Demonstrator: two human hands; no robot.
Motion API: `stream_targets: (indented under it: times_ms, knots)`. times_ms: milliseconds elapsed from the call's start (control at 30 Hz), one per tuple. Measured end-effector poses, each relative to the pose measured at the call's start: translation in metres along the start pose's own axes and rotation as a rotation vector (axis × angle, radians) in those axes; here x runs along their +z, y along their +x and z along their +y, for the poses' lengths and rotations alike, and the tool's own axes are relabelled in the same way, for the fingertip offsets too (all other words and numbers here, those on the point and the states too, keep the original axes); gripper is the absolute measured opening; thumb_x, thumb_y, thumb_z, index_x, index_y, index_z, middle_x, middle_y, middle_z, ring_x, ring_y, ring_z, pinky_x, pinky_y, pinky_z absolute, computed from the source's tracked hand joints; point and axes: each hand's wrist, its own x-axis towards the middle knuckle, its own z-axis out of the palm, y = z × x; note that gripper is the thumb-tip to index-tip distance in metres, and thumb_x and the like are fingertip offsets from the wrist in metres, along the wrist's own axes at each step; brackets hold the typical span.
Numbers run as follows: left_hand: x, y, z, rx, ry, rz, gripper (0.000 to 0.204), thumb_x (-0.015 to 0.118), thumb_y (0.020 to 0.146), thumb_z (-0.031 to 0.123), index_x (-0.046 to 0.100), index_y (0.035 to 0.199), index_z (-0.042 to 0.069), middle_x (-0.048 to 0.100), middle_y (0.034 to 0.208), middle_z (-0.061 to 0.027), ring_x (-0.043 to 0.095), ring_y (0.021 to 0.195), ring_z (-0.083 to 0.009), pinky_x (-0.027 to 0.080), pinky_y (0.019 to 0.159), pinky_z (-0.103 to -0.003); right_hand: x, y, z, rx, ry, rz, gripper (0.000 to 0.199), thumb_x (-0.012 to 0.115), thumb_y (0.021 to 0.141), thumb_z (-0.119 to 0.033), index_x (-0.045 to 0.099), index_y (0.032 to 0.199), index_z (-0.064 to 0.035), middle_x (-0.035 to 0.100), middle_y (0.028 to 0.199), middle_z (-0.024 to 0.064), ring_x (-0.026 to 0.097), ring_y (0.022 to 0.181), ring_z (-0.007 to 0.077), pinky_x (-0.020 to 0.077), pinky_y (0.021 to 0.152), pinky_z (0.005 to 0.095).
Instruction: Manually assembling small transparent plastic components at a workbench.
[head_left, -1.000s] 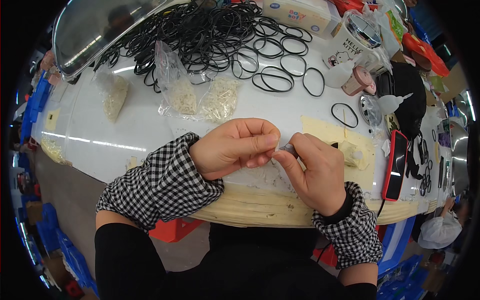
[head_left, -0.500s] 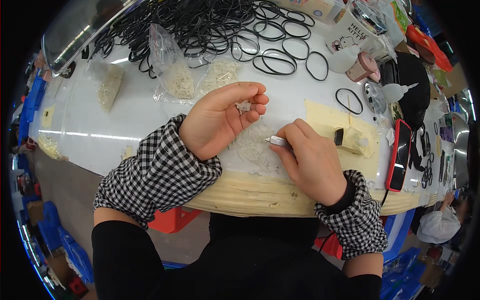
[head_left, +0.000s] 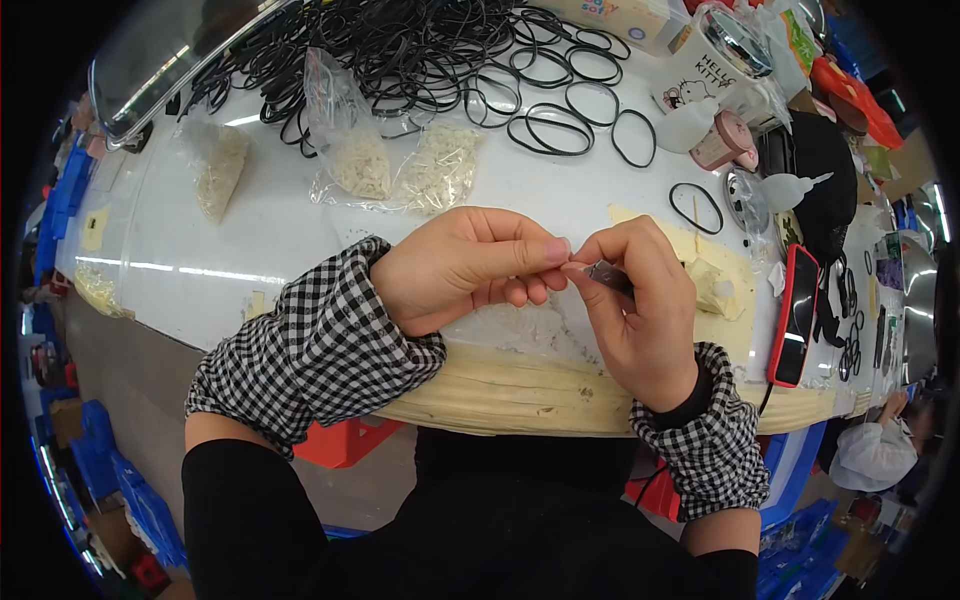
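Note:
My left hand (head_left: 470, 265) is closed over the front of the table, thumb and forefinger pinched at the tips. Its curled fingers hide the small whitish pieces that showed in them half a second ago. Close against those fingertips, my right hand (head_left: 645, 305) grips a short, grey metal tool with a pointed tip (head_left: 610, 280); its exact kind is unclear. Both hands' fingertips meet or nearly meet, and anything between them is too small to make out. Below them, loose translucent white bits (head_left: 520, 325) lie on the tabletop, partly covered by my left hand.
Clear bags of pale small pieces (head_left: 440, 165) lie beyond my left hand. Behind them spreads a heap of black rubber loops (head_left: 390, 50). To the right are a yellow sheet (head_left: 735, 325) with a wrapped lump (head_left: 712, 285), a red-cased phone (head_left: 797, 315) and squeeze bottles (head_left: 797, 190).
My left hand has turned, hiding its palm, and come right and nearer. My right hand has risen slightly with the metal tool, bringing the fingertips of both hands together.

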Motion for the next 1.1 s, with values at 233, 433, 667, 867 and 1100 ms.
stream_targets:
  times_ms: [233, 433, 667, 867, 1100]
  knots:
    - [0.0, 0.004, -0.004, 0.085, 0.032, 0.057, 0.017, 0.055, 0.094, 0.019, 0.061, 0.09, 0.003, 0.061, 0.079, -0.0011, 0.052, 0.065, -0.0041, 0.042, 0.056, -0.016, 0.004, 0.0, 0.002, -0.213, -0.157, 0.131, 0.021, 0.072, 0.068, 0.0, 0.06, 0.085, -0.004, 0.056, 0.074, 0.0058, 0.057, 0.054, 0.0186, 0.044, 0.045, 0.0282]
    - [0.004, 0.001, -0.004, 0.126, 0.087, 0.093, 0.017, 0.057, 0.093, 0.021, 0.059, 0.085, 0.005, 0.06, 0.076, 0.0006, 0.051, 0.065, -0.0033, 0.039, 0.054, -0.015, 0.005, -0.001, 0.001, -0.213, -0.226, 0.143, 0.021, 0.073, 0.066, -0.002, 0.061, 0.083, -0.0052, 0.056, 0.073, 0.0048, 0.056, 0.052, 0.0179, 0.0427, 0.044, 0.0275]
    - [0.003, 0.002, -0.005, 0.094, -0.003, 0.049, 0.016, 0.055, 0.094, 0.018, 0.059, 0.088, 0.003, 0.06, 0.081, -0.0012, 0.05, 0.067, -0.0036, 0.039, 0.055, -0.015, 0.003, 0.0, -0.001, -0.17, -0.134, 0.147, 0.019, 0.07, 0.068, 0.002, 0.06, 0.083, -0.0029, 0.057, 0.075, 0.006, 0.059, 0.056, 0.0177, 0.0458, 0.047, 0.0271]
    - [0.002, 0.001, -0.004, 0.071, -0.107, -0.037, 0.017, 0.059, 0.092, 0.016, 0.061, 0.094, 0.0, 0.061, 0.084, -0.0034, 0.051, 0.067, -0.0044, 0.042, 0.059, -0.016, -0.003, 0.003, -0.009, -0.056, -0.043, 0.117, 0.018, 0.068, 0.072, 0.005, 0.063, 0.089, 0.0005, 0.059, 0.079, 0.009, 0.061, 0.062, 0.0184, 0.0503, 0.052, 0.0262]
    - [-0.003, 0.004, -0.008, 0.1, -0.073, -0.037, 0.018, 0.061, 0.09, 0.017, 0.063, 0.097, 0.0, 0.062, 0.085, -0.0026, 0.051, 0.069, -0.0049, 0.044, 0.061, -0.016, -0.003, 0.004, -0.009, -0.045, 0.043, 0.066, 0.026, 0.067, 0.072, 0.007, 0.066, 0.097, -0.0006, 0.059, 0.079, 0.0086, 0.061, 0.064, 0.0172, 0.0495, 0.054, 0.0259]
